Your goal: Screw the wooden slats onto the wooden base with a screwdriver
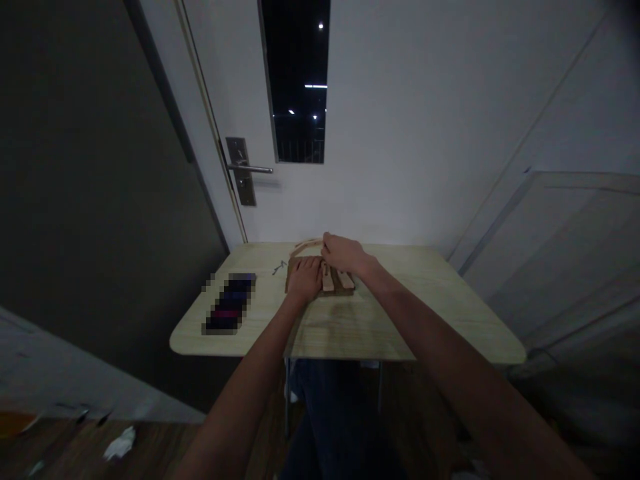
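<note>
Nearest are the dark-blue denim trouser legs (330,413) under the front edge of the pale wood-grain table (425,300), with a dark rectangular object (230,303), pixelated out, lying toward its left end. Farther in, about mid-table, rests a small flat brown piece (337,285), its material unclear, with two short light-tan straps (328,280) down its front. The left hand (306,279) lies open and flat on its left part; the right hand (343,255) is closed at its upper edge, apparently gripping an end of the thin curved tan strip (303,247) arching behind. The work looks partway — both straps lie over the front, while the curved strip seems unsettled; whether anything is fastened cannot be told. Beyond stand the white door (400,133), its metal lever handle (255,169) and narrow dark window (297,73).
</note>
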Tool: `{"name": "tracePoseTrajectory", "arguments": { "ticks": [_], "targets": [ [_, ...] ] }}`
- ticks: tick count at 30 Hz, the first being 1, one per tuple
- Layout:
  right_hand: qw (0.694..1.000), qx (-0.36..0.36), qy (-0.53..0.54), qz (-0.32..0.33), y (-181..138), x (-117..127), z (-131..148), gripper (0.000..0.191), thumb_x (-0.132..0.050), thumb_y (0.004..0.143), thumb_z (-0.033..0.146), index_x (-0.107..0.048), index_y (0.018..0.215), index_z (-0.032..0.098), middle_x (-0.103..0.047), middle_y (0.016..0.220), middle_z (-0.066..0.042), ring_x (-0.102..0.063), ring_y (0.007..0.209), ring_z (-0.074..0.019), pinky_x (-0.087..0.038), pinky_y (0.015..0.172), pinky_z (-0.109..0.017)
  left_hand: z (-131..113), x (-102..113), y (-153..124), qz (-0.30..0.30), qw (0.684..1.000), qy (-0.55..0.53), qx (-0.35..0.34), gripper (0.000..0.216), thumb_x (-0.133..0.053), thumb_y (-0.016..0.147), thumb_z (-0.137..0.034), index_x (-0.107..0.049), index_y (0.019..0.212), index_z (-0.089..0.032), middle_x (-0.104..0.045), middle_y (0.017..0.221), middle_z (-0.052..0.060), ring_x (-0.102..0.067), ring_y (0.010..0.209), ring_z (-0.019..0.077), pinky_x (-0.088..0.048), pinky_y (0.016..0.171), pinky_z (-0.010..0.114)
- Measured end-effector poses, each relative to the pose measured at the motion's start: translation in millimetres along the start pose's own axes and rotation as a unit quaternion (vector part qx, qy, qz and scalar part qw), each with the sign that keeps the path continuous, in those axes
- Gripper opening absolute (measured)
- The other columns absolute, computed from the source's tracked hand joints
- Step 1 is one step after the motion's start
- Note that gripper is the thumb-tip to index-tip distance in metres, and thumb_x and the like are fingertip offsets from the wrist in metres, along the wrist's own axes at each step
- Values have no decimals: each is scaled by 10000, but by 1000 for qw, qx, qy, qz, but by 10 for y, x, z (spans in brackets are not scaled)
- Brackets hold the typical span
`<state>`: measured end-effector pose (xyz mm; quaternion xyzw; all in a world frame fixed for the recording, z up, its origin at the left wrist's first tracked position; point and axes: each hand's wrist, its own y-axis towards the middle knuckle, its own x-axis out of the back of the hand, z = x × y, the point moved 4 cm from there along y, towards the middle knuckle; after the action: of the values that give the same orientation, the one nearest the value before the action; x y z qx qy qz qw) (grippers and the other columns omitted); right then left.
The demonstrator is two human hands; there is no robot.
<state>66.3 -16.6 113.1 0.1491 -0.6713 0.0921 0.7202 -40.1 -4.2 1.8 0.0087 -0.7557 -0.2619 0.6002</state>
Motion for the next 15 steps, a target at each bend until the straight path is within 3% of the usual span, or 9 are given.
{"name": "tracePoseTrajectory", "arguments": {
  "ticks": [6, 10, 15],
  "targets": [
    [999, 35, -6, -25, -3, -15, -13, 336, -358, 1043, 274, -515, 1331, 199, -743, 1177, -133, -711, 1038, -247, -509, 802, -319, -12, 20, 12, 1, 1000, -12, 6, 333, -358, 1030, -250, -555, 1284, -164, -660, 1309, 145, -572, 1291, 279, -420, 1127, 448],
    [999, 0, -43, -32, 6, -27, -33, 342, -367, 1058, 347, -589, 1259, 182, -726, 1202, -170, -704, 1093, -268, -519, 839, -340, -12, 13, 14, 3, 1000, -12, 5, 339, -381, 1020, -239, -541, 1310, -168, -648, 1334, 143, -562, 1310, 281, -414, 1133, 452],
    [999, -28, -23, -7, 36, -15, -35, 410, -318, 1066, 355, -530, 1330, 125, -717, 1219, -208, -713, 1100, -291, -536, 845, -357, -6, 4, 5, -1, 1000, -8, 0, 319, -387, 1010, -219, -562, 1274, -179, -659, 1315, 140, -570, 1297, 275, -429, 1117, 446]
  ]
}}
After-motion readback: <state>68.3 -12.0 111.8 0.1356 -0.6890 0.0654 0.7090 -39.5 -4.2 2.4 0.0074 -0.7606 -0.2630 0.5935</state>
